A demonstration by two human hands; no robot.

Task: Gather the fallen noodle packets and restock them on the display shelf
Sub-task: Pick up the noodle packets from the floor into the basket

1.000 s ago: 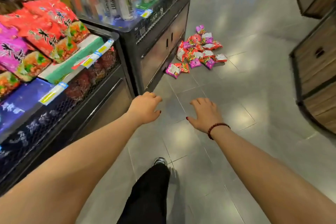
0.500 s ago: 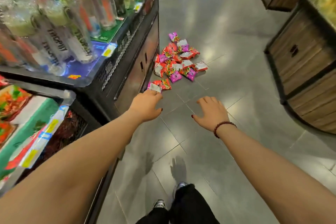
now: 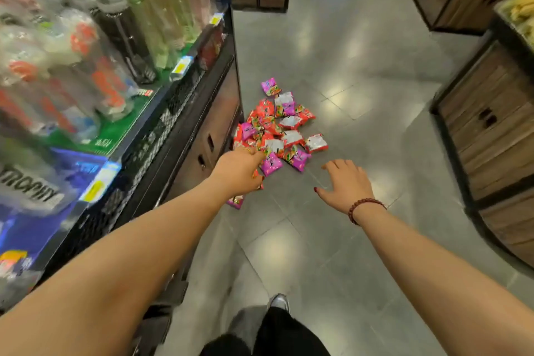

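Noodle packets (image 3: 277,130): dozen-plus heaped | left hand (image 3: 238,172) grip loose, empty | right hand (image 3: 345,185) grip spread

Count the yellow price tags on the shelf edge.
3: near tag by the blue pack, middle tag below the bottles, far tag at the shelf end. Others may be hidden.

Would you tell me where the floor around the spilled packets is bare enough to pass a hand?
Bare: the grey tiles right of the packet pile, up to the wooden cabinet, including below the right hand. Crowded: the pile's left side, close beside the black shelf base, behind the left hand.
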